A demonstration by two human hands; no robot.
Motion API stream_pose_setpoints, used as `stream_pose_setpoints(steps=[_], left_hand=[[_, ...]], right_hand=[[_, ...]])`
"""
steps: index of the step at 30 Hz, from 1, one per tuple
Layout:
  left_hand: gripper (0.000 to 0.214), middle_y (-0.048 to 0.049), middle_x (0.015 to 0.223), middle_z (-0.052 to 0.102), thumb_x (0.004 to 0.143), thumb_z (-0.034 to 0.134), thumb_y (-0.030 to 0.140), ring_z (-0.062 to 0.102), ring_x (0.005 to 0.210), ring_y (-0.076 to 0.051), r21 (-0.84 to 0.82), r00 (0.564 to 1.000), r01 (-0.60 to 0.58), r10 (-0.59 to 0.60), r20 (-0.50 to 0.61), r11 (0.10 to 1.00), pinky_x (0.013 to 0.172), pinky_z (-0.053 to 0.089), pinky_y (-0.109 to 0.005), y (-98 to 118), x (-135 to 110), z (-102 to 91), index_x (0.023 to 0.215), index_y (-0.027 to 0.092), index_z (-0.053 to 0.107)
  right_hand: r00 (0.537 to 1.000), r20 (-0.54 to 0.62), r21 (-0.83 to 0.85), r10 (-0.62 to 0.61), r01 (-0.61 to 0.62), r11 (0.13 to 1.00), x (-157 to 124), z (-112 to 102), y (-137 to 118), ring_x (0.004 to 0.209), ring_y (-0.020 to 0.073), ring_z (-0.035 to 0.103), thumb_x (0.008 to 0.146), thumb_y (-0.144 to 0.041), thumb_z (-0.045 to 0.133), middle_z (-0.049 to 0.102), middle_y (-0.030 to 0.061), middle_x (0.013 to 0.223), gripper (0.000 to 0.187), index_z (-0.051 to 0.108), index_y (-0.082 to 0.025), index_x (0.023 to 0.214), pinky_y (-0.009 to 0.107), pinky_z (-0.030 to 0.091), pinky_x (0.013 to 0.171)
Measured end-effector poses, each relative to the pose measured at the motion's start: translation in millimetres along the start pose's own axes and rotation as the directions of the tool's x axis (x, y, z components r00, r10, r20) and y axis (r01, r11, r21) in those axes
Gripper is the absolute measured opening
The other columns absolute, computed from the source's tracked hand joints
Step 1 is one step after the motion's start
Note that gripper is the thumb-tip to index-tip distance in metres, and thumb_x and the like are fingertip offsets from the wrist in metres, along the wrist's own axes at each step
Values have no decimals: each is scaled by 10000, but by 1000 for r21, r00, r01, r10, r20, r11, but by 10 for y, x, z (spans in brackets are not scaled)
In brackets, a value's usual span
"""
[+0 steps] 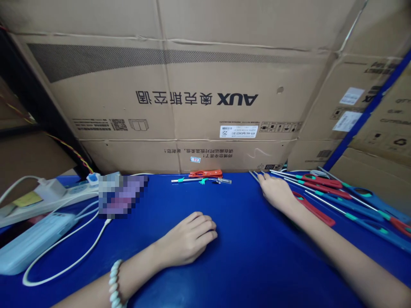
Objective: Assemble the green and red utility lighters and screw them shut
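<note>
Across the top of the frame we see a large cardboard box (205,77) with upside-down print, behind the blue desk (244,248). At left we find a white power strip (48,199), a looping white cable (64,267) and a pale case (32,244). A red packet (205,173) lies centre back.

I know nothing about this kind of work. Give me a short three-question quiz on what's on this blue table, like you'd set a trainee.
1. Which does the right hand touch?
A. the power strip
B. the long-handled tools
C. the cardboard box

2. True or false: the left hand grips one of those tools.

3. Fill in: the bead bracelet sits on the ___ wrist.

Key
1. B
2. False: it rests curled on the table, apart from them.
3. left
</note>
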State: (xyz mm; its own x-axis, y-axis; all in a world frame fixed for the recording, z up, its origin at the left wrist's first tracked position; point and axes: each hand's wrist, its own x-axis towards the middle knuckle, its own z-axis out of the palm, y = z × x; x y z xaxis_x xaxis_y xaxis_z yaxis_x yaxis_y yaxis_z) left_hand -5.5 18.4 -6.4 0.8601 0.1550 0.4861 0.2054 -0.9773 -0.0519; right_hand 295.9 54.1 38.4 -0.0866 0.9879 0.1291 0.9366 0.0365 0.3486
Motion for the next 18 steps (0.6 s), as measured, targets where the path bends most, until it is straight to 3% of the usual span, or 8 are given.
stream_pose_setpoints(steps=[2, 4, 6, 8, 11, 14, 18], left_hand=[[240, -111, 1023, 619, 917, 354, 60, 533, 949, -213, -21, 999, 32, -32, 20, 999, 869, 411, -365, -20, -4, 1, 1053, 116, 544], [237, -112, 1038, 612, 917, 356, 59, 524, 956, -215, -31, 998, 51, -50, 34, 998, 876, 404, -368, -27, -6, 0, 1060, 116, 535], [232, -110, 1043, 609, 918, 359, 60, 519, 958, -216, -33, 997, 59, -57, 44, 998, 881, 398, -370, -26, -6, -1, 1063, 116, 530], [232, -109, 1046, 608, 922, 356, 63, 515, 961, -217, -33, 997, 60, -58, 56, 998, 884, 394, -372, -22, -6, 0, 1070, 117, 527], [235, -109, 1055, 605, 922, 356, 65, 509, 971, -220, -36, 995, 68, -64, 81, 997, 892, 388, -378, -20, -10, 6, 1076, 116, 526], [237, -106, 1057, 603, 922, 361, 64, 506, 976, -220, -36, 993, 80, -77, 95, 996, 900, 384, -380, -23, -15, 15, 1083, 119, 526], [239, -103, 1061, 602, 924, 355, 67, 503, 989, -221, -31, 988, 103, -98, 116, 994, 907, 378, -379, -28, -9, 11, 1078, 133, 525]], right_hand=[[990, -56, 14, -127, 128, 992, -37, -26, -124, 1044, 270, 589, 884, -6, 377, 611, 187, 1137, 337, 564, -85, 1153, 371, 432, 869], [952, -115, 28, -283, 287, 957, -84, -26, -251, 1096, 243, 541, 909, -36, 404, 611, 129, 1170, 305, 579, -146, 1132, 357, 399, 926], [836, -263, 14, -481, 502, 865, -135, -5, -365, 994, 245, 554, 922, -70, 430, 643, 120, 1077, 236, 601, -144, 1066, 368, 430, 853], [728, -365, -30, -580, 613, 789, -179, 23, -454, 912, 236, 552, 929, -80, 435, 654, 107, 998, 208, 603, -144, 1034, 364, 445, 794], [642, -420, -73, -642, 681, 728, -208, 73, -524, 881, 225, 540, 943, -85, 418, 649, 90, 951, 202, 597, -148, 1011, 345, 454, 748], [614, -419, -83, -669, 708, 702, -175, 158, -529, 900, 219, 536, 955, -94, 400, 640, 94, 980, 207, 596, -152, 983, 336, 466, 749], [677, -363, -24, -641, 680, 732, -78, 304, -465, 996, 239, 530, 910, -45, 435, 621, 102, 995, 203, 601, -158, 942, 354, 476, 825]])
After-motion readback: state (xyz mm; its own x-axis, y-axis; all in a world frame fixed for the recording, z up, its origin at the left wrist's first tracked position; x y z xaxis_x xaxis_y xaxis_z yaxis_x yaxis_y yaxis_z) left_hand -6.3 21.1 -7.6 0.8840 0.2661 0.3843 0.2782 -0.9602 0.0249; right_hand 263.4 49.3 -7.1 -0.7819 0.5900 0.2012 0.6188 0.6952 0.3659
